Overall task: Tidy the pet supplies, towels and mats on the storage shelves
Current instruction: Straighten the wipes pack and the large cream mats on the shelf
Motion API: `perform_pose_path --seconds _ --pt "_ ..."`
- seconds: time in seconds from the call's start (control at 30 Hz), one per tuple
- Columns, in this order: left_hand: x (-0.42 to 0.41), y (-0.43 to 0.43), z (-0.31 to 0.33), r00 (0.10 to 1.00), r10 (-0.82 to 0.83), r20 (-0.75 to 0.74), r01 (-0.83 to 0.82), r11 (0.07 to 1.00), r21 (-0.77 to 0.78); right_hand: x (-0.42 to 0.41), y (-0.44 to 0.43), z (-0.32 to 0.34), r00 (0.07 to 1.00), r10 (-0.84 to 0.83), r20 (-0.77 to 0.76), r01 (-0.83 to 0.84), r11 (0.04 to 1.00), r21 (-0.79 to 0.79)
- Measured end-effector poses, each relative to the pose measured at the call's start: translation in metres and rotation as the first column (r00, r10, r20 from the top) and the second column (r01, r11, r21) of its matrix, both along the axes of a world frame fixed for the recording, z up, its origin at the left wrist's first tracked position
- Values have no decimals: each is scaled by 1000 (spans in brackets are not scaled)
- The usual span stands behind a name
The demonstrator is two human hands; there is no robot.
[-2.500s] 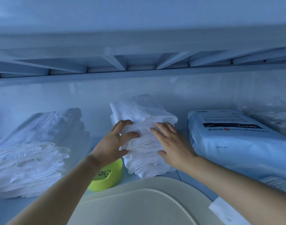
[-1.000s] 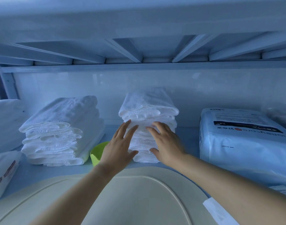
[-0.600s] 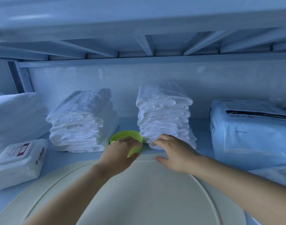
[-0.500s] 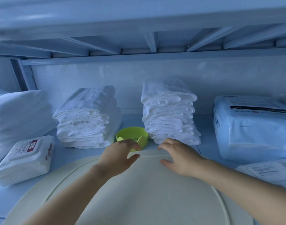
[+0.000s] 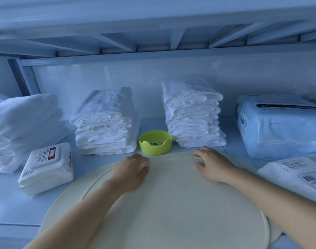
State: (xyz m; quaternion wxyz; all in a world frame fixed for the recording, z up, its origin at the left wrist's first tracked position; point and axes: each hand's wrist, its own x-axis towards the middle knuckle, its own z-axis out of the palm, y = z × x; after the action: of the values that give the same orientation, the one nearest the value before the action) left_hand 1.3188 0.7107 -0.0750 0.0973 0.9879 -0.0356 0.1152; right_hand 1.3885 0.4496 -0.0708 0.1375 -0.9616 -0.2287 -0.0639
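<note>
Left fingers [image 5: 139, 157] lie flat and close together, tips at the far rim of the cream mat [image 5: 171, 212]; right fingers [image 5: 202, 153] lie lightly curved on the same rim, thumb tucked below them; cannot tell whether any tip hooks under the edge. Neither hand pinches anything; left hand [image 5: 130, 172] and right hand [image 5: 212, 165] both rest palm-down on the mat, apart from each other.

The mat sits on the shelf [image 5: 10, 203]; it runs from the fingertips back toward 6 o'clock and overhangs the shelf's front edge; it looks near-round, so no clear long axis. Likely step: shifting the mat, both hands sharing it evenly.

Green bowl [image 5: 155, 145] at 12 o'clock, just beyond the rim and between the hands; left hand is nearer; a push forward would meet the bowl first.

Towel stack [image 5: 105, 126] at 11 o'clock, beside the bowl; taller towel stack [image 5: 193, 119] at 1 o'clock, touching or nearly touching it. Wipes pack [image 5: 47, 166] at 9 o'clock; folded white bedding [image 5: 22, 126] behind it. Large wrapped pack [image 5: 279, 126] at 2 o'clock; flat labelled packet [image 5: 297, 173] at 3 o'clock, close by the mat's right side.
</note>
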Motion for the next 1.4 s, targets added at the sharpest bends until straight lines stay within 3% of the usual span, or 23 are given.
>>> perform_pose_path --seconds 0.43,0.67,0.87,1.13,1.3,1.4 --pt "4 -1 4 994 105 32 -106 993 57 22 22 13 991 21 134 -19 1000 -21" --pt "11 8 -2 989 151 -5 -151 988 25 34 29 5 998 59 38 -56 995 -77" --pt "18 13 -4 980 197 -20 -197 980 9 37 27 -6 995 72 74 -68 996 -52" --pt "23 15 -1 984 173 32 -173 985 2 35 27 -5 989 33 143 -30 999 -22" --pt "28 13 2 987 135 84 -138 990 31 32 22 -3 998 13 67 -15 999 32" --pt "34 19 4 993 82 84 -85 996 34 29 20 1 995 -17 101 18 1000 -11"
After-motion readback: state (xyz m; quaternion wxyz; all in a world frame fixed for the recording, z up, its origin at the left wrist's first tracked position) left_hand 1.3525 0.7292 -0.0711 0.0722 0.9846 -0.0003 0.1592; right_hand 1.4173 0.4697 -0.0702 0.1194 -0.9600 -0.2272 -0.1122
